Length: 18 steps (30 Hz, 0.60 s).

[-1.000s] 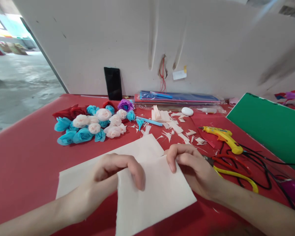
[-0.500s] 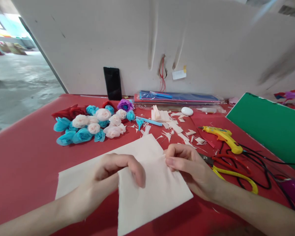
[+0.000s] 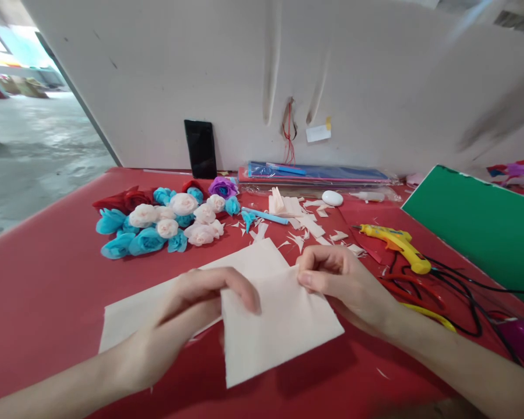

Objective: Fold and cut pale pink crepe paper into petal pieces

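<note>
Between both hands, above the red tabletop, is a cream piece of crepe paper (image 3: pixel 279 334). My left hand (image 3: pixel 201 302) holds its left side, with the index finger bent over the front and the thumb hidden behind. At the upper right edge, my right hand (image 3: pixel 336 279) pinches the paper between thumb and index finger. A larger cream sheet (image 3: pixel 135 317) lies flat on the table behind, partly covered by my left hand. Scissors with red and yellow handles (image 3: pixel 432 317) lie just right of my right hand, their blades hidden by it.
White, blue, red and purple paper flowers (image 3: pixel 157 227) are grouped at the left. Cream paper scraps (image 3: pixel 308 221) and a light blue pen (image 3: pixel 264 215) lie at the middle back. A yellow glue gun (image 3: pixel 397 244) with black cords is at right, beside a green board (image 3: pixel 475 227). A phone (image 3: pixel 200 149) leans on the wall.
Both hands have lifted slightly with the paper. The held piece's lower edge is higher and its left edge has shifted right. My right hand now covers more of the scissors.
</note>
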{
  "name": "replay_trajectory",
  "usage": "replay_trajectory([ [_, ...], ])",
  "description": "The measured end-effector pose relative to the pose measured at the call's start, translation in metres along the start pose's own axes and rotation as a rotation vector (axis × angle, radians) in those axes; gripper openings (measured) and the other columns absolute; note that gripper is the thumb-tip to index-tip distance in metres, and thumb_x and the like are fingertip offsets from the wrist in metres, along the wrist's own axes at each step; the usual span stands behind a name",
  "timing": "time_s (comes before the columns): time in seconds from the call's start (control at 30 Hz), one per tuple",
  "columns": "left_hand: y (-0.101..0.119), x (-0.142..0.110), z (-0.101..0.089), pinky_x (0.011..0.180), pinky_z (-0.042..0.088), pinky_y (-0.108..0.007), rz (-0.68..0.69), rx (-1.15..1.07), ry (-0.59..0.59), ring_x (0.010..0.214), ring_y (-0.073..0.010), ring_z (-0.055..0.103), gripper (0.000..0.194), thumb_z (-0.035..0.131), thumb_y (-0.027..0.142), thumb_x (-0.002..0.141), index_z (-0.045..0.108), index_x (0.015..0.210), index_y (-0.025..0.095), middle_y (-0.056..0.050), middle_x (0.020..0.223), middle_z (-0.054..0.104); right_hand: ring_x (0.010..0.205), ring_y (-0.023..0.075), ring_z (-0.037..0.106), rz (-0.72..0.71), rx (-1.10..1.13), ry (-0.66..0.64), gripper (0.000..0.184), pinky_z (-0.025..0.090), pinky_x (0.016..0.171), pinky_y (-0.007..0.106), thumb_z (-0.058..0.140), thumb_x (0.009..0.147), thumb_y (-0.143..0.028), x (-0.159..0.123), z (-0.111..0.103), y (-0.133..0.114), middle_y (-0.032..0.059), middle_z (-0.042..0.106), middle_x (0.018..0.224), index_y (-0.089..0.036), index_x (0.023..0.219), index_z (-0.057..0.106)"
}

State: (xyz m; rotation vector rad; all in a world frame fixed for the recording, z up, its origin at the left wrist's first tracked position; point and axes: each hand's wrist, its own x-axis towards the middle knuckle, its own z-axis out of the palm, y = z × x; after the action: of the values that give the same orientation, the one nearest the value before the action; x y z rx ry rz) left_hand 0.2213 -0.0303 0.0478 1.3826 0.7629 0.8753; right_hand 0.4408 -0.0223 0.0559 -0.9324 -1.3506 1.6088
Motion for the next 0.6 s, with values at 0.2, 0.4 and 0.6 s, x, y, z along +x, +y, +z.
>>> replay_trajectory([
  [0.2,-0.003,0.02,-0.011,0.061,0.047,-0.023,-0.12,-0.148,0.004,0.068,-0.0146,0.058,0.021,0.042,0.024,0.084,0.063,0.085,0.021,0.001,0.07,0.062,0.046,0.0045,0.04,0.044,-0.053,-0.101,0.016,0.03,0.045,0.018,0.065,0.068,-0.017,0.001,0.0,0.004,-0.0067,0.048,0.05,-0.015,0.056,0.055],
  [0.4,0.0,0.02,-0.001,0.054,0.035,-0.019,-0.44,0.009,-0.359,0.056,-0.0086,0.042,0.037,0.055,0.046,0.083,0.064,0.068,0.013,0.003,0.06,0.05,0.047,0.0041,0.039,0.166,-0.075,-0.191,0.014,0.029,0.044,0.018,0.063,0.065,-0.019,-0.003,0.014,0.007,-0.0059,0.049,0.052,-0.015,0.056,0.054],
  [0.6,0.003,0.016,0.0,0.045,0.021,-0.021,-0.532,0.134,-0.332,0.048,-0.007,0.03,0.034,0.063,0.044,0.078,0.063,0.064,0.013,0.005,0.052,0.039,0.047,0.0038,0.039,0.186,-0.063,-0.224,0.012,0.03,0.045,0.017,0.062,0.064,-0.017,-0.004,0.015,0.007,-0.0064,0.049,0.052,-0.015,0.056,0.053],
])
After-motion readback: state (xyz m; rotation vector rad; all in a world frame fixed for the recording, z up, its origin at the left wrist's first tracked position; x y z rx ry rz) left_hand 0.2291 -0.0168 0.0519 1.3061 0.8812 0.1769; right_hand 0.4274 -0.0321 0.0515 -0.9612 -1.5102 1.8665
